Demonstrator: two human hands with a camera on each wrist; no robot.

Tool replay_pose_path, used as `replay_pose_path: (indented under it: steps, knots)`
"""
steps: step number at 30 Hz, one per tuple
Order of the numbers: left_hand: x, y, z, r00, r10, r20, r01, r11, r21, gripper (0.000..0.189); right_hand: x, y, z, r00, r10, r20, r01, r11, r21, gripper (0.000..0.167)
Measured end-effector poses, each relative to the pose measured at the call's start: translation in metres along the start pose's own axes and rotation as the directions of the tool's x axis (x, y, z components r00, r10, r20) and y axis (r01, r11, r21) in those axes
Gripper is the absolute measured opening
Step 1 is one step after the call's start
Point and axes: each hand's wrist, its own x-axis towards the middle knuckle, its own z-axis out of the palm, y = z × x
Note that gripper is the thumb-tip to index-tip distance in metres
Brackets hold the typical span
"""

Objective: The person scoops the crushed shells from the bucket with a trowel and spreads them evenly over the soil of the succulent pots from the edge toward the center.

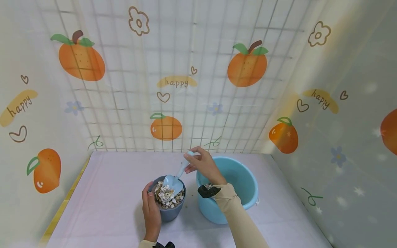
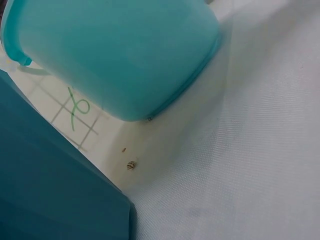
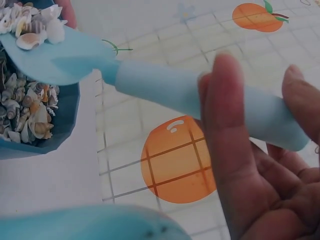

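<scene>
My right hand (image 1: pixel 205 166) grips the handle of a light blue scoop (image 1: pixel 173 182) from above. The scoop tilts down to the left over a dark blue-grey pot (image 1: pixel 170 215), its blade carrying whitish shells. Small shells and shell bits (image 3: pixel 30 112) fill the pot nearly to its rim. Around the pot's left side, my left hand (image 1: pixel 151 212) holds it, thumb near the rim. In the right wrist view, fingers and thumb close on the scoop's handle (image 3: pixel 165 87). The left wrist view shows the pot's wall (image 2: pixel 60 185) but not the left hand.
A turquoise bucket (image 1: pixel 214 213) stands just right of the pot, under my right forearm, with some shells partly visible inside. Tiny shell bits (image 2: pixel 131 165) lie on the white cloth between pot and bucket. Behind the table rises a grid covered by a fruit-printed curtain (image 1: pixel 176 103).
</scene>
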Motion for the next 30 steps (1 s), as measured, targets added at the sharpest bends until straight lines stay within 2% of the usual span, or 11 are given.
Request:
replay_pose_path:
  steps: [8,30]
  knots:
    - [-0.0007,0.0007,-0.0002,1.000,-0.020,0.014,0.020,1.000,-0.003,0.043,-0.0007,0.0003,0.0003,0.998,0.028,0.060,-0.027,1.000,-0.005,0.039]
    - [-0.0026,0.0020,0.0000,1.000,-0.011,-0.001,0.011,1.000,0.010,0.041,-0.0009,0.0014,0.0015,0.998,0.019,0.067,-0.022,0.999,0.047,0.036]
